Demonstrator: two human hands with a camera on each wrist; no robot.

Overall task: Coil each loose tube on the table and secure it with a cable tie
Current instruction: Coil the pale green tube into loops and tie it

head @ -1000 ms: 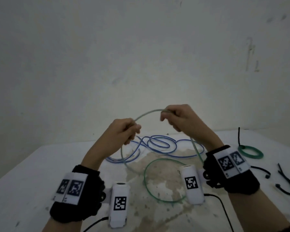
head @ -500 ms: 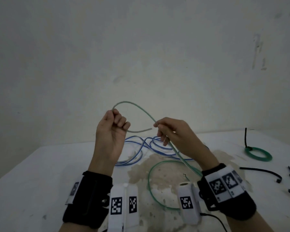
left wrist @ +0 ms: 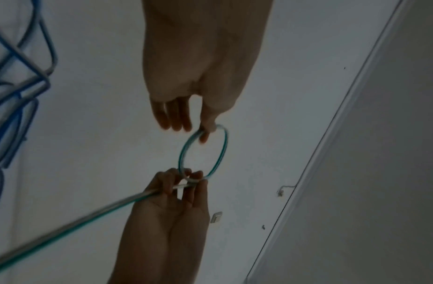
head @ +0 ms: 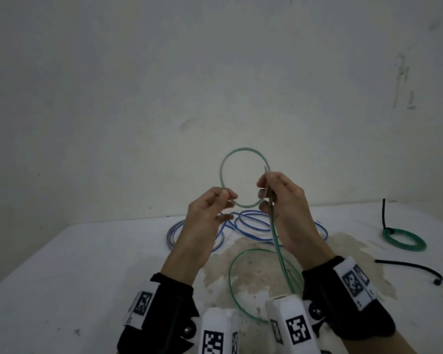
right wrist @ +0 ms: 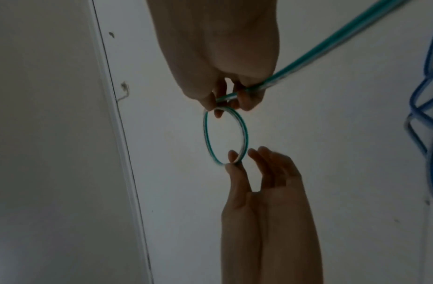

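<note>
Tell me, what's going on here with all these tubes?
A person is winding a green tube into a coil above a white table. The right hand pinches where the first loop closes; the left hand pinches the loop's other side. The tube's remainder trails down to the table. A blue tube lies loose, one green coil is already tied, and black cable ties wait nearby.

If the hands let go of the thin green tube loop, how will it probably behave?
The thin green tube holds a round loop between the left hand and right hand, so it probably springs open. Its tail hangs limp toward the white table: likely light and floppy.
</note>
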